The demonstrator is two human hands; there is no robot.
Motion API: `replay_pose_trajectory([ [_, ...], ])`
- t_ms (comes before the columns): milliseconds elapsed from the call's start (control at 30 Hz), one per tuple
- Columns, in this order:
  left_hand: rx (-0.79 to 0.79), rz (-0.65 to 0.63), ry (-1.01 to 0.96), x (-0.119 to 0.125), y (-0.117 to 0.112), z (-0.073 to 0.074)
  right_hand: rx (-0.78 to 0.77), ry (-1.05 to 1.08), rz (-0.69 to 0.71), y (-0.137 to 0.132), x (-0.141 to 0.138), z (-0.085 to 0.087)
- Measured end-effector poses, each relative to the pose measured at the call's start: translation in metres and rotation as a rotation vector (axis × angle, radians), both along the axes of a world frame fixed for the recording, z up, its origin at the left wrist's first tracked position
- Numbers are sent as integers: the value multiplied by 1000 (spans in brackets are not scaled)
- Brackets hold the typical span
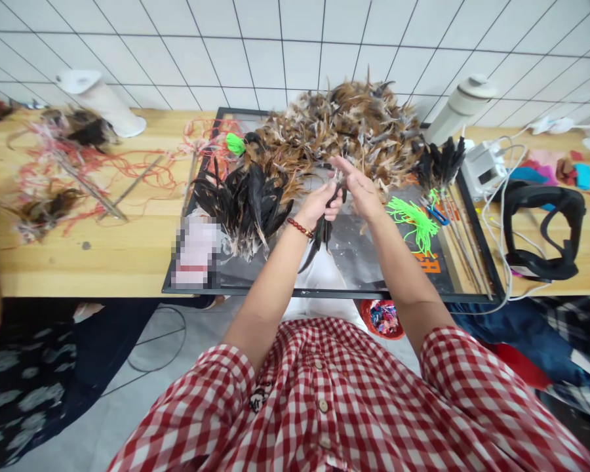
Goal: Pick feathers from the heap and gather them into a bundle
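My left hand (320, 204), with a beaded bracelet at its wrist, is closed round a few dark feathers (319, 244) whose tips hang down below the fingers. Close against it on the right is my right hand (362, 189), its fingers stretched out together and the palm turned to the left hand. Whether anything small lies between the two hands is hidden. Behind them rises a large heap of brown feathers (349, 124). A pile of black feathers (248, 203) lies to the left, and a bunch of bright green cords (413, 223) to the right.
A black-rimmed tray (275, 292) holds the feathers. Thin sticks (465, 242), blue-handled scissors (437, 215) and a pale bottle (462, 108) are at the right. A white power strip (482, 169) and black headset (543, 229) lie beyond. Red strings (142, 167) tangle leftward. People sit on both sides.
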State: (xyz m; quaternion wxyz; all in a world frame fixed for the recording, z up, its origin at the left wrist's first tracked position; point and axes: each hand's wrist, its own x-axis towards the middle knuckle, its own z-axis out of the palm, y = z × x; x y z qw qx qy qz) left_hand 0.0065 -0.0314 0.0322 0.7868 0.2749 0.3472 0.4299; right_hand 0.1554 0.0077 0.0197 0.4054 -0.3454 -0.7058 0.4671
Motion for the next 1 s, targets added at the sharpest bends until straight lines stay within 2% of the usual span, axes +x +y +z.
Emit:
replay_pose_trajectory([
  [200,32,-3,66,4,-4,2,-71,77,-61,3,3,-7],
  [333,18,-28,51,3,-4,3,-124,118,-50,7,4,-13],
  [433,13,-17,40,2,-3,2,-107,138,-47,6,5,-9],
  [567,41,6,24,1,-3,1,-54,61,-37,0,6,0],
  [733,-17,11,-1,0,-1,0,-28,-5,1,-1,4,-4],
  [833,-31,-11,-23,-2,1,-3,45,-31,19,2,7,-5],
  [1000,-70,-72,-27,-7,3,-2,359,-242,-30,4,18,7],
])
